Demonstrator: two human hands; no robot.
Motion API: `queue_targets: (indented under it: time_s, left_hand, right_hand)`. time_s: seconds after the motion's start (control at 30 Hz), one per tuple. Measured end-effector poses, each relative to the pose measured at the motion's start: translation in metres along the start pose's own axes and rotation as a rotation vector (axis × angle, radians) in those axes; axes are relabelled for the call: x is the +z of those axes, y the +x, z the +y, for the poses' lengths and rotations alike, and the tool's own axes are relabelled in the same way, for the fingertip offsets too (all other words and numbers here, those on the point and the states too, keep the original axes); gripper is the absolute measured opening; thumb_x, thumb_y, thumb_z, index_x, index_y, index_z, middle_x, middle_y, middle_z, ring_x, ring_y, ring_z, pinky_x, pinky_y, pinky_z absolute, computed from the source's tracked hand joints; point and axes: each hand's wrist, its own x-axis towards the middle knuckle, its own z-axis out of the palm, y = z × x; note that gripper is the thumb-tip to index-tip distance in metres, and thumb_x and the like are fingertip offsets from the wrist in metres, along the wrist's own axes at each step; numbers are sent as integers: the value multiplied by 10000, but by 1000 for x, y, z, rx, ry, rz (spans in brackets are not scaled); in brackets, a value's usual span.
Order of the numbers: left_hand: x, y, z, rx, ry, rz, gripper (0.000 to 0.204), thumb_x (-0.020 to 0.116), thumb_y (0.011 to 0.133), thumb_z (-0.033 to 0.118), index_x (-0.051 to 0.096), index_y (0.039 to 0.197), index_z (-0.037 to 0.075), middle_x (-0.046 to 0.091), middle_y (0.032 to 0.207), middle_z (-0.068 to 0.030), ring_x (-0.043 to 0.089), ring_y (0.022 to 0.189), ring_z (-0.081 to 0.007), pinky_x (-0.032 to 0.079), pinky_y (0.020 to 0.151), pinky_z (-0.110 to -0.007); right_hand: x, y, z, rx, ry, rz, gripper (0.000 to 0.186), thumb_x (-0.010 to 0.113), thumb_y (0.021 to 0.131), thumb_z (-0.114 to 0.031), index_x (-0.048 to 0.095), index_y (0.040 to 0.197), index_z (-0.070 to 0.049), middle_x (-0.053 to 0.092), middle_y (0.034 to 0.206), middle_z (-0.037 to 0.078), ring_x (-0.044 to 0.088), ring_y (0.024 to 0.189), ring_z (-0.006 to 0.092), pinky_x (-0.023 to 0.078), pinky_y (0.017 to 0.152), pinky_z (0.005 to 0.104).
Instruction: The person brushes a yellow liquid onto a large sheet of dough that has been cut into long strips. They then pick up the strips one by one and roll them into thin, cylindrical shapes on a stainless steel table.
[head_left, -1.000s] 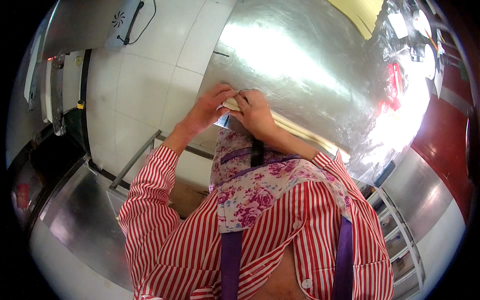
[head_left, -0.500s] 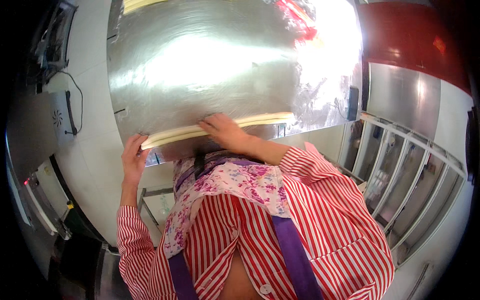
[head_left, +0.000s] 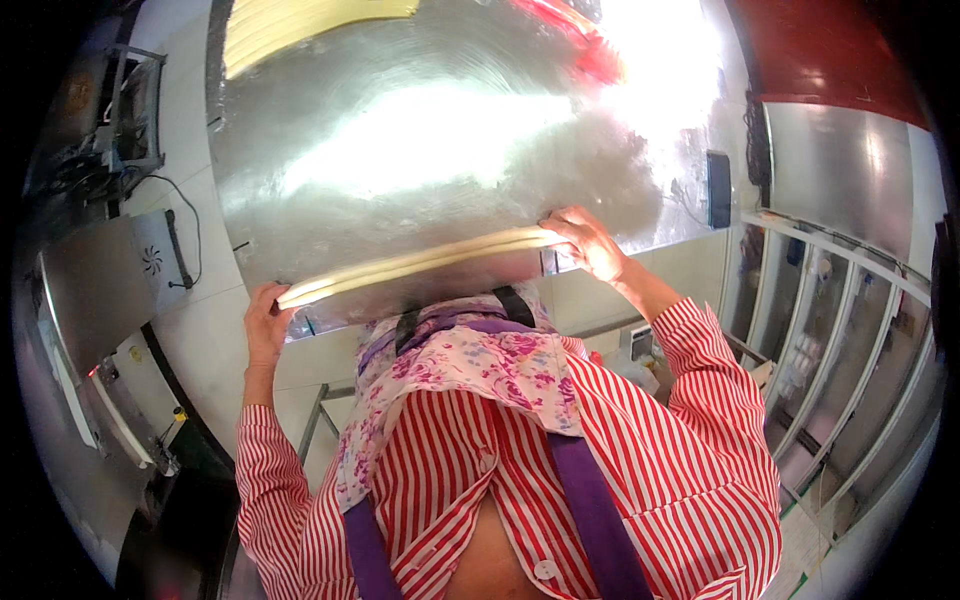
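Note:
A long pale strip of dough (head_left: 420, 261), with a lengthwise groove that makes it look like two ropes side by side, stretches along the near edge of the metal table (head_left: 310, 225). My left hand (head_left: 267, 326) is closed on its left end, thumb and fingers pinching it. At the other end, my right hand (head_left: 592, 247) has its fingers closed around the tip of the strip. Between the hands the dough runs nearly straight, rising slightly to the right. Whether its middle touches the table I cannot tell.
Several yellow strips (head_left: 300, 28), like dough, lie together at the far left. A red plastic bag (head_left: 598, 58) sits at the far right, near white powder. A dark phone-like object (head_left: 718, 188) rests by the right edge. A metal rack (head_left: 835, 290) stands to the right.
My right hand has slid from the middle of the dough to its right end. My left hand keeps its end. The view has shifted, showing more of the yellow strips.

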Motion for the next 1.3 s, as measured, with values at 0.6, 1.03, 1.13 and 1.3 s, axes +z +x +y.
queue_targets:
  time_s: [0.6,1.03,1.13,1.3]
  left_hand:
    - [-105,320,70,-197,-48,549,505,739,800,345,657,1095,-57,689,963,-247,663,928,-380,509,837,-420]
    - [-75,313,117,-270,-296,680,256,780,736,104,672,888,-71,702,876,-158,682,760,-258,543,739,-371]
    - [-71,275,126,-147,-655,657,192,736,806,44,645,936,-65,681,857,-132,674,791,-201,557,700,-302]
    - [-74,183,154,-244,-886,417,175,705,853,23,622,986,-54,656,914,-125,661,840,-157,582,670,-251]
  right_hand:
    - [-38,334,-151,282,-335,737,380,740,741,-331,716,898,15,678,865,216,659,848,356,509,802,423]
    - [35,369,-261,-26,-177,838,196,698,763,-109,560,842,4,616,747,196,620,681,341,484,662,416]
    - [41,338,-287,-80,24,794,307,744,730,-54,538,952,-4,637,799,133,626,720,234,492,661,356]
    - [-14,220,-283,12,419,809,532,722,704,64,541,1201,6,675,912,95,633,807,150,510,716,254]
